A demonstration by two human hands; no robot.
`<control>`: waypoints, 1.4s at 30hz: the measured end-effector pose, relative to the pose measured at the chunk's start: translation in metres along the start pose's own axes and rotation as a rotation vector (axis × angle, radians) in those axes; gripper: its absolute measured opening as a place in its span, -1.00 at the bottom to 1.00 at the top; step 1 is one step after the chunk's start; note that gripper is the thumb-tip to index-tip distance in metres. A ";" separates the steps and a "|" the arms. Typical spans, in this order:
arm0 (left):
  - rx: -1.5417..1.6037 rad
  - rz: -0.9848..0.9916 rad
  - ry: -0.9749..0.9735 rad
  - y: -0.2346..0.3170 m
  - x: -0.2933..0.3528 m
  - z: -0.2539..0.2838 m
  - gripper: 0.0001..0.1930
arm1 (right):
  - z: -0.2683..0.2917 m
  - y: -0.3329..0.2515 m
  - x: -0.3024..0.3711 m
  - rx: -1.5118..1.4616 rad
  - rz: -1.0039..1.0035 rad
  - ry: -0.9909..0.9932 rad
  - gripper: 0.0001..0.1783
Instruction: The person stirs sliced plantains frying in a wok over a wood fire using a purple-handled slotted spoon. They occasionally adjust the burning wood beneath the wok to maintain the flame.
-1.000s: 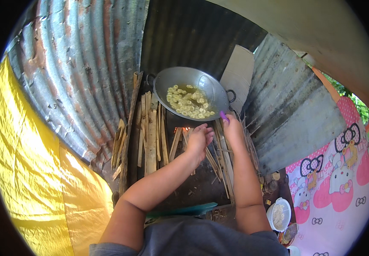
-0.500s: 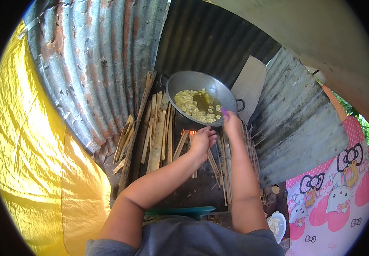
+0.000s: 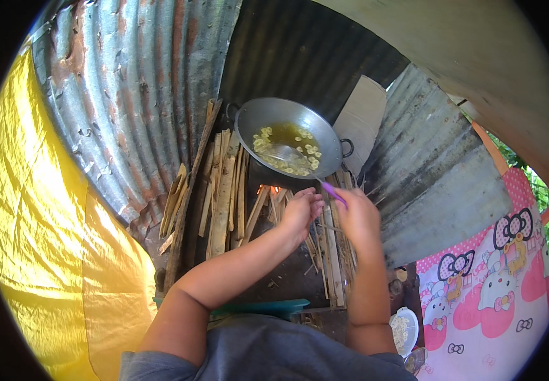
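Observation:
My right hand (image 3: 359, 219) grips the purple handle of a skimmer (image 3: 333, 193). Its wide metal head dips into the yellow oil near the front of a large metal wok (image 3: 330, 135); the oil blurs the head's details. Round pale yellow slices (image 3: 312, 151), which look like banana, float in the oil around it. Just in front of the wok's near rim hovers my left hand (image 3: 301, 211), its fingers loosely bent and nothing visible in them. Orange fire (image 3: 274, 189) glows under the wok, above the left hand in the picture.
Split firewood (image 3: 224, 197) leans left of the fire, with more sticks (image 3: 333, 260) on the right. Corrugated metal sheets (image 3: 141, 95) and cardboard (image 3: 362, 124) surround the wok. A white bowl of pale pieces (image 3: 403, 331) stands low right. Yellow cloth (image 3: 39, 241) hangs at left.
The skimmer's head now shows in the oil, and fewer slices are visible at the surface. My right hand has drawn back toward me; my left hand has barely moved.

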State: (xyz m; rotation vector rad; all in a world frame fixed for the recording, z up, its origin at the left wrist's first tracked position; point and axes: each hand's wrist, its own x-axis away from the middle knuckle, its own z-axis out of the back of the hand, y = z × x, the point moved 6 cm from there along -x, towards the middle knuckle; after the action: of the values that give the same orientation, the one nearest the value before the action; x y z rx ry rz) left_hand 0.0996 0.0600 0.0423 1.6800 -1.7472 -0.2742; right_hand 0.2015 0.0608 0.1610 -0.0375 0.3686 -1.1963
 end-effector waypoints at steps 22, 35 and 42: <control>0.020 0.040 -0.021 -0.026 0.008 -0.016 -0.63 | 0.008 0.044 0.000 0.095 0.051 0.081 -0.75; -0.016 -0.001 0.031 -0.016 0.000 -0.013 -0.62 | -0.033 0.084 -0.083 -0.040 -0.056 0.312 -0.73; 0.015 -0.044 0.089 -0.001 -0.001 0.008 -0.62 | -0.064 0.087 -0.086 -0.386 0.020 0.171 -0.72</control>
State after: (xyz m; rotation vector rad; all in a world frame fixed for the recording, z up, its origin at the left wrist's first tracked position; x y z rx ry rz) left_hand 0.0956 0.0589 0.0356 1.7166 -1.6532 -0.2032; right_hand 0.2340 0.1829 0.1038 -0.2665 0.7453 -1.0974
